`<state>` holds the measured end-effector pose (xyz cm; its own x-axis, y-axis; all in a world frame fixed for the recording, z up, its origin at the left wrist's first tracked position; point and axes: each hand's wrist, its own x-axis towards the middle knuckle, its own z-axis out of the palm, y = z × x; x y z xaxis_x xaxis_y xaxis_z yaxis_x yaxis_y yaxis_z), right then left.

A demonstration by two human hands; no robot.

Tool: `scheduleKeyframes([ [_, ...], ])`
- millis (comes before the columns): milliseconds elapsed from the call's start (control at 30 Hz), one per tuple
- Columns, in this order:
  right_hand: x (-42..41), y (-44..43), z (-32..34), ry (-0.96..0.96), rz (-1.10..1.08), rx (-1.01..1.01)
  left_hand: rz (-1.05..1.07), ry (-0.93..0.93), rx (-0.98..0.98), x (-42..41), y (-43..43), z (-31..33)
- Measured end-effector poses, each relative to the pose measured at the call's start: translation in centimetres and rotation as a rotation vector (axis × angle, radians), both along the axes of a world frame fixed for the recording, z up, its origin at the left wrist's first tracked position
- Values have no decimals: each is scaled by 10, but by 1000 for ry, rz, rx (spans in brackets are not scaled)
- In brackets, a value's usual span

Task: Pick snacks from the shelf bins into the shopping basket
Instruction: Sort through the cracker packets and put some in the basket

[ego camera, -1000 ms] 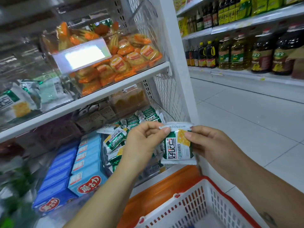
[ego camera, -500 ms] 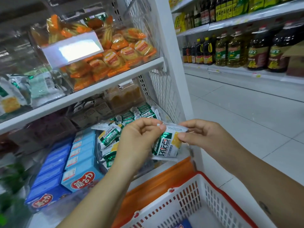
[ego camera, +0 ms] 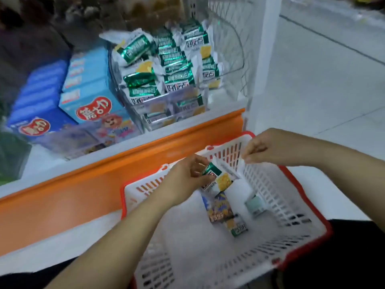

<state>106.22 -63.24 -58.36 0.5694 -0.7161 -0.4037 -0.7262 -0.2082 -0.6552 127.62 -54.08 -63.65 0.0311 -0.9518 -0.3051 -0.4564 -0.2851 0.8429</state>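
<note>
My left hand grips a green-and-white snack packet low inside the far end of the white shopping basket, which has a red rim. My right hand hovers at the basket's far rim with its fingers curled, apart from the packet and with nothing clearly in it. On the basket floor lie a dark blue-and-yellow packet, another green-and-white packet and a pale green item. Above, a clear shelf bin holds several of the same green-and-white packets.
Light blue boxes and darker blue boxes stand left of the bin. An orange shelf edge runs just beyond the basket. A white upright post closes the shelf on the right, with tiled floor past it.
Both hands came down from shelf height to the basket. The packet, held by both hands before, is now only in my left hand inside the basket. My view tilted downward.
</note>
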Motion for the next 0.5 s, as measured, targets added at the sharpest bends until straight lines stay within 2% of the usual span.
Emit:
scheduleKeyframes([
  [100,-11,-11,-32,194,-46,-226,-42,-173,111,3,6,-55],
  [167,-17,-13,-52,285,-70,-308,-32,-220,176,5,6,-88],
  [300,-24,-6,-89,437,-29,-203,-44,-261,288,8,4,-149],
  [500,-25,-4,-107,445,-43,-301,-128,-347,369,0,-2,-194],
])
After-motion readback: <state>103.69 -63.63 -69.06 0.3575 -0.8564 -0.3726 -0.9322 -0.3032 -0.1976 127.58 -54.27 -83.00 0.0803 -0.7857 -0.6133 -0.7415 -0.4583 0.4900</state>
